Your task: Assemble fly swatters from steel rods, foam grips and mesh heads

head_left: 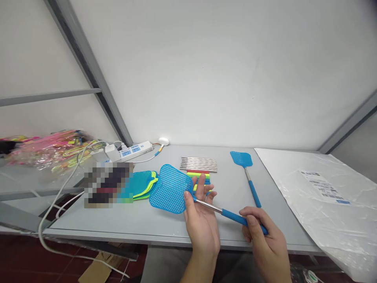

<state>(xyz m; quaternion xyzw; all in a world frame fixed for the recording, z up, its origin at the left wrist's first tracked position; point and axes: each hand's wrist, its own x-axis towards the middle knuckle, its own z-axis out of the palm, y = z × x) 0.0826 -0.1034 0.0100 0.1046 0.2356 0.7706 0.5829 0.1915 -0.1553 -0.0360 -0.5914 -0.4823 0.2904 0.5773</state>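
A blue fly swatter (171, 189) with a perforated square head and a silver shaft is held across both hands above the table. My left hand (203, 224), palm up, pinches the neck of the head between thumb and fingers. Around the blue grip my right hand (266, 239) is closed near its end. Behind my left hand lie several silver metal rods (198, 164) in a row, with coloured grips (198, 175) partly hidden by the fingers. Another blue fly swatter (242, 158) rests on the table to the right. Several loose swatter heads (145, 182), blue and yellow-green, are stacked at left.
A white power strip (137, 150) with plugs and cables stands at the back left. Beyond it are plastic-wrapped colourful items (53, 149). A white plastic bag (294, 184) with a label covers the table's right side. A blurred patch hides something at left.
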